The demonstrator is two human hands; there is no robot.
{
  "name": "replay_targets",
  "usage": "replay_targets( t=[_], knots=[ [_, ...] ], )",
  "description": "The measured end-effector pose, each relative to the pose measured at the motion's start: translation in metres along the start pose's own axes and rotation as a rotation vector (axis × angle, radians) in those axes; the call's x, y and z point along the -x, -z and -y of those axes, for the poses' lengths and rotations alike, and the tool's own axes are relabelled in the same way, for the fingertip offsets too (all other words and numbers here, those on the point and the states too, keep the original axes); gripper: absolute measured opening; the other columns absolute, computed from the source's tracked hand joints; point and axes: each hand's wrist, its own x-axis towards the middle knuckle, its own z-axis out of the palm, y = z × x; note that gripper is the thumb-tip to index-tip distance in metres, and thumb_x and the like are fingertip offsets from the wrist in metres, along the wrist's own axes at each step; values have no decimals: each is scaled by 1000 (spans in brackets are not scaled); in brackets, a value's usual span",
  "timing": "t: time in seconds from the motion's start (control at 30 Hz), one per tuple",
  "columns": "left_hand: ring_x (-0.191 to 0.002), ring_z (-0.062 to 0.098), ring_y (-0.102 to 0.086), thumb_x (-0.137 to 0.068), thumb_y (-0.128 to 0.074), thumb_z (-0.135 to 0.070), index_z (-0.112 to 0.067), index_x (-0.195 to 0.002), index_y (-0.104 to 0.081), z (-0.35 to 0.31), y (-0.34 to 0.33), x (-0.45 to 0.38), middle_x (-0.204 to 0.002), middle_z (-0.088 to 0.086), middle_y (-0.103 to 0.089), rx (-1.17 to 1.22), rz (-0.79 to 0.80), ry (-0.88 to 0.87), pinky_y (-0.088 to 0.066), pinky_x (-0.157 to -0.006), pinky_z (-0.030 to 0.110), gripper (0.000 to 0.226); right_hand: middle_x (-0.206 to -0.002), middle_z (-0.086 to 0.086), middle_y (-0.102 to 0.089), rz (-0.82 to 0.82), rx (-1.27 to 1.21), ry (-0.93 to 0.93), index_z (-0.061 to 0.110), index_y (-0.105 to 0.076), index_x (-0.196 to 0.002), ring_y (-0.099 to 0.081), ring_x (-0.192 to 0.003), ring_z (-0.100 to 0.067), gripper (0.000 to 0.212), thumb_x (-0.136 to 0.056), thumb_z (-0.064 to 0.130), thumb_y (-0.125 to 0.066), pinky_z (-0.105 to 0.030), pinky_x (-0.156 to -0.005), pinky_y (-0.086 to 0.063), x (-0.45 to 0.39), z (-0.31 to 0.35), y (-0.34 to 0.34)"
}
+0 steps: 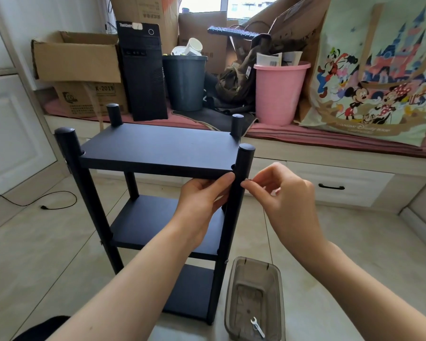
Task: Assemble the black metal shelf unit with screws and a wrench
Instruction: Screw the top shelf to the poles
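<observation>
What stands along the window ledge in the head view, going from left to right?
Open cardboard box → black computer tower → dark grey bin → olive backpack → pink bucket → cartoon-print tote bag.

floor [47, 254]: glossy beige tile | window seat [330, 153]: white drawers | window [202, 3]: daylight
</observation>
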Motion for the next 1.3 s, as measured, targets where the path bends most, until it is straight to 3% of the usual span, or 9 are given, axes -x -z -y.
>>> replay_targets(
  t=[0.23, 0.37, 0.5, 0.63, 0.9, 1.0, 1.13, 1.23, 1.3],
  knots=[
    [-103, 19, -74, -77, -72, -34, -21, -105, -75, 1, 0, -1, -108, 1, -78, -4, -8, -8, -58, -83, 21, 31, -75, 5, -67, -13, 122, 91, 18, -67, -84, -61, -69, -15, 12, -87, 27, -73, -43, -69, -52, 4, 4, -4],
    [-105, 20, -73, -86, -70, -29, -15, -111, -74, 2, 1, -1, -110, 4, -77, 1, -4, -4, -58, -89, 24, 29, -76, 11, -67, 8, 65, 51, 22, -67, -83, -62, -69, -10, 8, -86, 25, -74, -37, -69, -52, 3, 3, -3],
    [-104, 20, -73, -84, -71, -28, -15, -110, -74, 2, -1, -1, -109, 5, -77, 13, -6, -4, -58, -89, 25, 30, -71, 15, -67, 36, -32, -22, 23, -67, -79, -62, -67, -5, 9, -85, 22, -74, -14, -63, -45, 0, 1, -3],
    [-103, 19, -74, -75, -73, -34, -18, -107, -74, 1, -1, 0, -108, 3, -78, 14, -10, -10, -59, -83, 22, 36, -72, 7, -70, 90, -271, -166, 20, -67, -83, -66, -65, -7, 12, -82, 22, -79, -19, -62, -51, -7, -3, 0],
    [-103, 16, -73, -77, -70, -35, -19, -110, -73, 1, -2, 0, -108, 0, -77, -23, -18, -11, -57, -79, 18, 37, -112, 3, -70, 444, -536, -462, 36, -56, -120, -70, -95, -7, 59, -68, 42, -83, -27, -79, -56, -28, -23, 6],
    [-105, 16, -73, -82, -69, -34, -18, -113, -72, 1, -1, 0, -110, 0, -77, -58, 5, -5, -58, -83, 21, 36, -120, -11, -69, 617, -840, -524, 36, -44, -138, -68, -110, -24, 77, -74, 21, -84, -40, -94, -54, -37, -31, 3],
    [-98, 8, -72, -96, -65, -32, -29, -100, -73, -3, 4, 2, -98, -12, -78, -395, -86, -27, -55, -90, 30, 10, -126, -20, -64, 754, -1049, -491, 31, -47, -141, -63, -116, -35, 72, -81, 0, -70, -42, -94, -54, -47, -35, 0],
    [-76, 20, -69, -96, -58, -49, -21, -76, -71, -9, 16, 9, -72, -4, -73, -1036, -101, -179, -54, -72, 39, 37, -125, -19, -65, 757, -1040, -505, 27, -51, -138, -64, -115, -33, 68, -79, 1, -71, -40, -93, -53, -50, -37, -1],
    [-58, 17, -60, -96, -53, -56, -20, -67, -69, -12, 20, 17, -59, -7, -63, -1416, -179, -470, -49, -58, 34, 48, -125, -18, -66, 755, -1041, -513, 28, -52, -137, -64, -115, -32, 67, -78, 1, -71, -41, -96, -52, -50, -38, -1]
  ],
)
